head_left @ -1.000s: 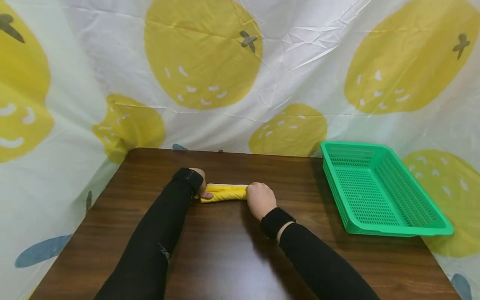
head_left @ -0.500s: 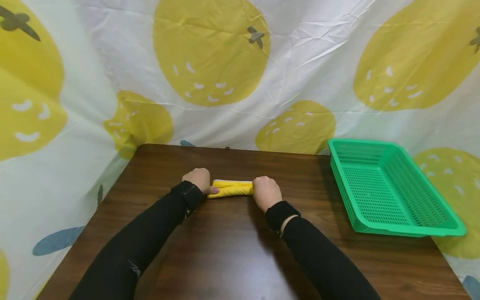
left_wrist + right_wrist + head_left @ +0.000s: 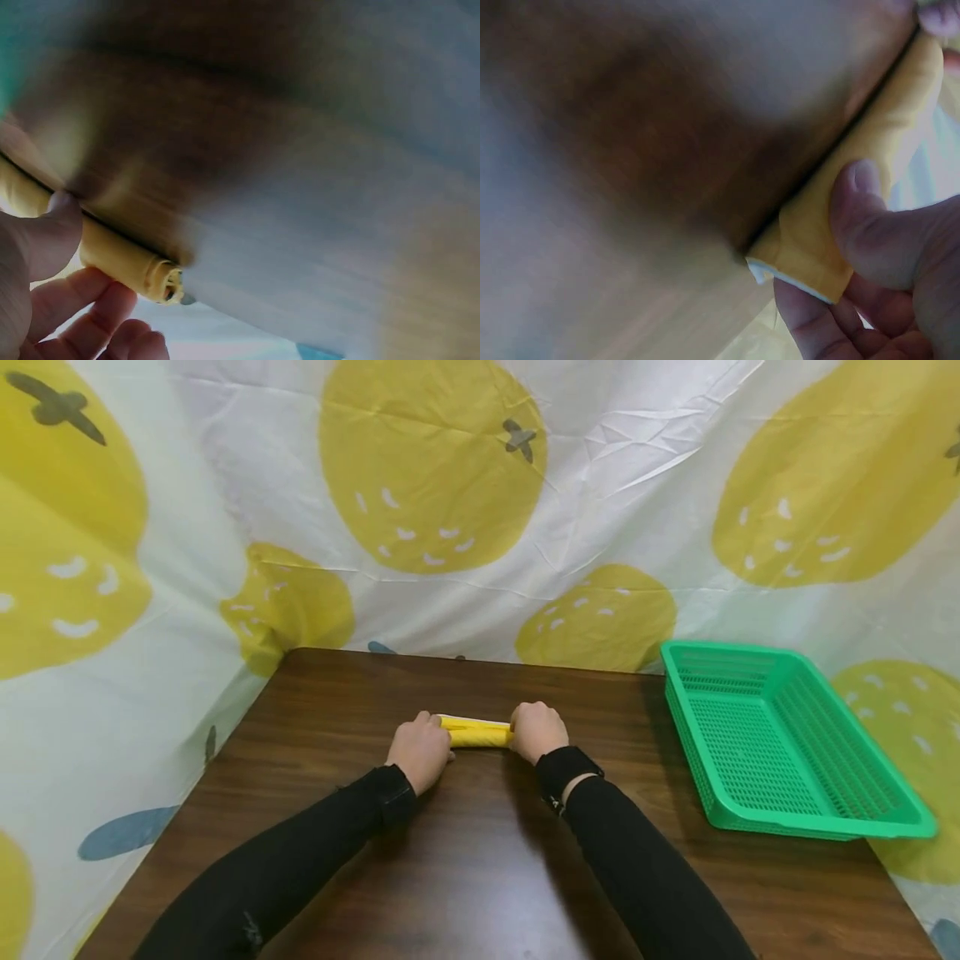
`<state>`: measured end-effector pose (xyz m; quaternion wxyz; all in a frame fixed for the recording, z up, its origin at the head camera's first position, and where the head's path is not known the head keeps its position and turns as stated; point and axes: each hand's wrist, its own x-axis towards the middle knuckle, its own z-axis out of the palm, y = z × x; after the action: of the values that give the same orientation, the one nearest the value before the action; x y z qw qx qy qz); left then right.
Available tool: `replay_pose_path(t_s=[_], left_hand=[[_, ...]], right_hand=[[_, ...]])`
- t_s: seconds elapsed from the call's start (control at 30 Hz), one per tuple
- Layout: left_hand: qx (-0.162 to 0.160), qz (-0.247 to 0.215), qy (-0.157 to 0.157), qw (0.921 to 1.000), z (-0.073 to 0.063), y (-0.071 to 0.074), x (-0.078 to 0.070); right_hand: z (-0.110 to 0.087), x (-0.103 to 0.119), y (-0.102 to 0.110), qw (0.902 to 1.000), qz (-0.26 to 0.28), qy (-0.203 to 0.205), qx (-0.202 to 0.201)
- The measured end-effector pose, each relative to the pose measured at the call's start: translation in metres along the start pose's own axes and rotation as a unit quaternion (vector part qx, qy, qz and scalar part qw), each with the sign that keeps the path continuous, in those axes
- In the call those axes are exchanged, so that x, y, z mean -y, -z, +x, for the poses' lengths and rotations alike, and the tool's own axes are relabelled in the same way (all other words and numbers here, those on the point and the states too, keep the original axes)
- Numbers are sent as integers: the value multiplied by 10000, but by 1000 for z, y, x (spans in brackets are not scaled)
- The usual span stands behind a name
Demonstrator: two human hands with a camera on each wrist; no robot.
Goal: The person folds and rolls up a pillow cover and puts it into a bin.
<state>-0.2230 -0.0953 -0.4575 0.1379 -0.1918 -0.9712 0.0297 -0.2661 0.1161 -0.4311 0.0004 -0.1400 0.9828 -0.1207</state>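
Note:
A yellow cloth (image 3: 480, 737) with a white edge lies partly rolled on the brown table, stretched sideways between my hands. My left hand (image 3: 422, 750) is at its left end. In the left wrist view the thumb (image 3: 60, 232) lies on the cloth roll (image 3: 124, 261) with fingers on the opposite side, and the coiled layers show at the roll's end. My right hand (image 3: 538, 732) grips the right end. In the right wrist view its thumb (image 3: 862, 202) presses on the yellow cloth (image 3: 806, 244), fingers beneath, and a pale edge shows at the end.
A green plastic basket (image 3: 821, 823) with perforated walls stands at the table's right side. Brown wooden table (image 3: 457, 860) surface extends around the hands. Behind and at the sides hangs a white curtain (image 3: 442, 610) printed with yellow fruit.
My left hand has turned and shifted onto the near side of the cloth's left end. The right hand keeps hold of its end. The view has shifted slightly leftward.

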Motion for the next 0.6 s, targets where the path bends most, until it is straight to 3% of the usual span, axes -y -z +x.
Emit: replay_pose_path(t_s=[0.23, 0.47, 0.6], left_hand=[[259, -270, 373, 9986, 7, -5, 5], [410, -498, 344, 9973, 4, 2, 3], [450, -536, 253, 9972, 0, 5, 1]], right_hand=[[25, -18, 7, 9932, -6, 311, 1118], [38, -30, 24, 9667, -8, 384, 2532], [41, -30, 32, 9548, 68, 298, 2955]])
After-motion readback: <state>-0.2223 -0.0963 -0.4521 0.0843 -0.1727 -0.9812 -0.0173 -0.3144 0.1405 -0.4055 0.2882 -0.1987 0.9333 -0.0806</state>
